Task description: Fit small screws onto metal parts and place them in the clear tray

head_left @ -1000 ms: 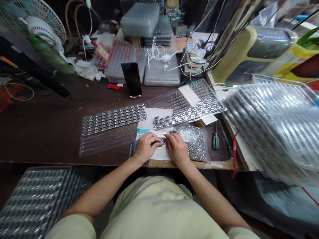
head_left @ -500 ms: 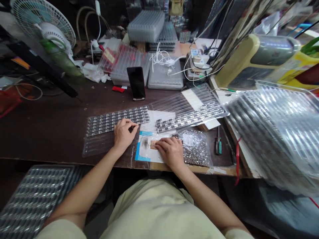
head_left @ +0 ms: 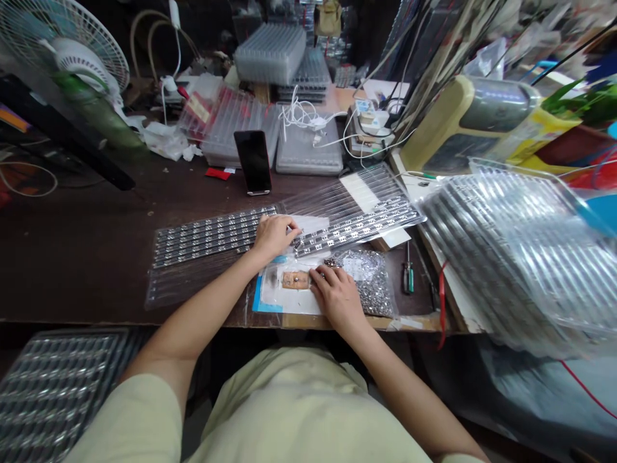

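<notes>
My left hand (head_left: 276, 235) reaches to the left end of the right-hand clear tray (head_left: 359, 222), its thumb and fingers closed near the small dark parts there; what they pinch, if anything, is too small to name. On the left lies another tray (head_left: 207, 239) with rows of dark and silver parts. My right hand (head_left: 337, 294) has its fingers curled together at the right end of a small tan block (head_left: 295, 280); anything in them is hidden. The block rests on a white sheet (head_left: 270, 294) with blue edges. Beside my right hand lies a bag of small metal pieces (head_left: 378, 283).
A phone (head_left: 254, 162) stands upright behind the trays. A green-handled screwdriver (head_left: 409, 278) lies to the right, near large stacked clear trays (head_left: 520, 251). White cables (head_left: 301, 114) cross the back trays, and a fan (head_left: 81, 54) stands at the back left.
My left hand has moved right, from the left tray to the right-hand tray. My right hand has shifted slightly off the tan block, exposing more of it. The view has turned a little to the right.
</notes>
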A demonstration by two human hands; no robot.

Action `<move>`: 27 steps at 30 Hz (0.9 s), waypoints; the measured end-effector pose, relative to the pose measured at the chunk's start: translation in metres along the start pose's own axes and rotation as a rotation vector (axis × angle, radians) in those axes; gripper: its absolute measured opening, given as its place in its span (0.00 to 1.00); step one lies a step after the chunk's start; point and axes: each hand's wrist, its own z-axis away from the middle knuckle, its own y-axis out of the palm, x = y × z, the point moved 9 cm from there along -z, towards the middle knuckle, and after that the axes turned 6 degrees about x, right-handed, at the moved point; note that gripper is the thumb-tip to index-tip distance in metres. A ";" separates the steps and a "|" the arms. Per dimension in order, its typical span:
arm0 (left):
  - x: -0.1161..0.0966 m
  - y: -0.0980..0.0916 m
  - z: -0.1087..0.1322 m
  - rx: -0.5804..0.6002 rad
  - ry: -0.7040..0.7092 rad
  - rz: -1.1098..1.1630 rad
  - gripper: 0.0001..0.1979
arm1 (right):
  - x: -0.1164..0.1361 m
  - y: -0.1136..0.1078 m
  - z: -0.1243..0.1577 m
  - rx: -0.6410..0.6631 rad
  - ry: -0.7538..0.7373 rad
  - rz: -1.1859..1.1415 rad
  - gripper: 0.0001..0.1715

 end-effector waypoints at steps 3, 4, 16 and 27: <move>0.016 -0.008 0.018 -0.022 -0.051 0.304 0.07 | -0.003 0.001 0.004 -0.033 -0.009 -0.023 0.10; 0.022 -0.009 0.027 -0.008 -0.065 0.432 0.08 | -0.003 0.001 0.003 -0.054 -0.005 -0.034 0.09; 0.009 0.016 0.120 0.016 -0.069 0.435 0.08 | -0.016 -0.010 -0.002 -0.182 0.112 -0.332 0.08; -0.011 0.020 0.119 -0.072 0.068 0.258 0.07 | -0.026 -0.005 -0.002 -0.142 0.111 -0.540 0.12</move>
